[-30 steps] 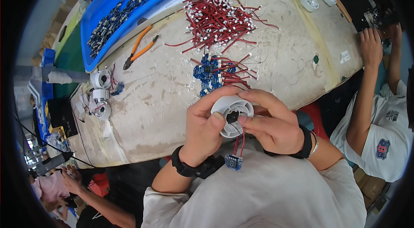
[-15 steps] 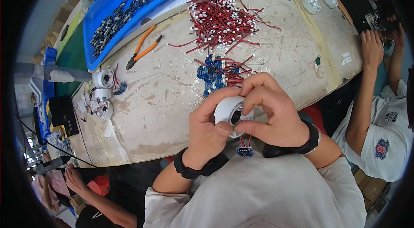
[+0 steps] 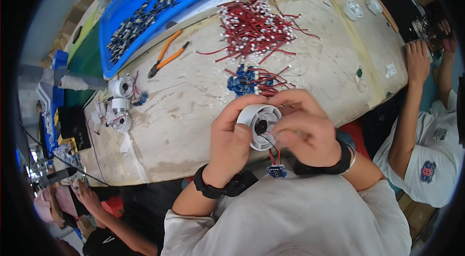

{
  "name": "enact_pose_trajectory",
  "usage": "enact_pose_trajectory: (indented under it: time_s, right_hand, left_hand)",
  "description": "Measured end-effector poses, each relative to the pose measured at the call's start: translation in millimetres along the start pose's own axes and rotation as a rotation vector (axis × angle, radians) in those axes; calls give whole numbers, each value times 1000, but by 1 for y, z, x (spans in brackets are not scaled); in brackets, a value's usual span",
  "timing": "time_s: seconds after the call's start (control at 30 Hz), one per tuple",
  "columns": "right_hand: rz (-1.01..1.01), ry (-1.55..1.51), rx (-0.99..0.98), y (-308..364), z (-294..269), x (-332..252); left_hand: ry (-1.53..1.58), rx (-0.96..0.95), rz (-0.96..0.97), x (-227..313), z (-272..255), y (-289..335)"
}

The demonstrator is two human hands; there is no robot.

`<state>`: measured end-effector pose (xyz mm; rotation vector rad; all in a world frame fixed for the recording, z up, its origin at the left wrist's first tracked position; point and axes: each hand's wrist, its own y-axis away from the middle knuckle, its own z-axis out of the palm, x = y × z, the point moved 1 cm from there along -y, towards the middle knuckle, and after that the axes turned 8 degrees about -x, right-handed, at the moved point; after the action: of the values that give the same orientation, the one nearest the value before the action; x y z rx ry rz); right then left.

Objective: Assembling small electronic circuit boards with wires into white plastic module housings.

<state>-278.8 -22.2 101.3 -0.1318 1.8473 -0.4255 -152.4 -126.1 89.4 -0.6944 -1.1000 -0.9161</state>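
My left hand [image 3: 231, 136] is closed round the left side of a white round plastic housing [image 3: 245, 116], its thumb on the near rim. The open face tilts up toward me and shows a small black motor [image 3: 261, 126] in the middle. Thin red and dark wires run from the housing to a small blue circuit board [image 3: 276, 171], which hangs below it in front of my shirt. At the housing's right rim my right hand [image 3: 310, 132] is curled, fingertips pinched at the wires and slightly blurred.
Beyond my hands lie wired blue circuit boards [image 3: 243, 81] and a heap of red wire leads [image 3: 256, 26]. Orange-handled cutters [image 3: 167, 57], a blue tray [image 3: 110, 64] of small parts and more white housings [image 3: 120, 105] are leftward. Co-workers' arms [image 3: 411, 96] show at both sides.
The housing has turned so that its open face and motor show more. My right fingers have drawn back from its face to the right rim, by the wires.
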Motion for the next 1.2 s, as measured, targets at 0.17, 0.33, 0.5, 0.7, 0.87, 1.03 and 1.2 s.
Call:
enact_pose_trajectory:
  time_s: [0.17, 0.33, 0.5, 0.7, 0.87, 1.03, 1.2]
  right_hand:
    - [26, 100, 189, 9, -13, 0]
    - [144, 123, 237, 27, -32, 3]
    - [138, 196, 190, 16, -42, 11]
    - [164, 313, 182, 19, -66, 9]
    - [173, 594, 312, 18, -121, 21]
    - [398, 452, 638, 12, -199, 57]
    - [398, 532, 647, -5, -211, 69]
  left_hand:
    - [-905, 212, 389, 54, -44, 4]
    - [-535, 531, 35, 102, -176, 27]
    - [-966, 610, -499, 114, -216, 30]
    - [-1871, 369, -322, 103, -210, -4]
    - [-1901, 454, -465, 105, -181, -1]
    - [-1902, 414, -388, 103, -184, 7]
    - [-1775, 383, -197, 115, -136, 6]
